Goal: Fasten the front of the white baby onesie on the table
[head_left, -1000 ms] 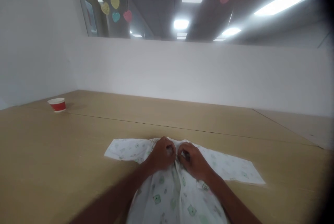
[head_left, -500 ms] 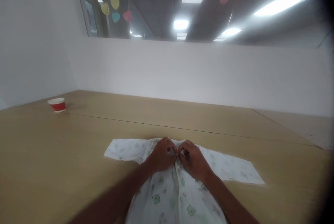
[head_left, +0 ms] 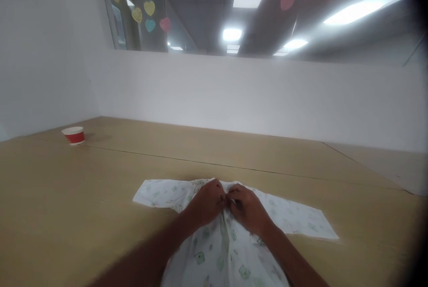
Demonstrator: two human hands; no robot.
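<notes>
A white long-sleeved shirt (head_left: 214,251) with a small green print lies on the table, its sleeves spread out to both sides. My left hand (head_left: 207,202) and my right hand (head_left: 245,206) meet at the shirt's front opening, just below the collar. Both are closed, fingers pinched on the edges of the cloth and touching each other. Whatever fastening may lie between the fingertips is hidden. Below my hands, the front seam runs down towards me.
A red and white paper cup (head_left: 74,135) stands at the far left of the wooden table (head_left: 110,180). Behind the table rises a white wall (head_left: 217,90), with a window above it bearing heart-shaped paper notes (head_left: 149,8).
My fingers have drawn closer together at the collar, the left hand turning inward over the cloth. The shirt's sleeves and the cup have stayed in place; the view has tilted slightly.
</notes>
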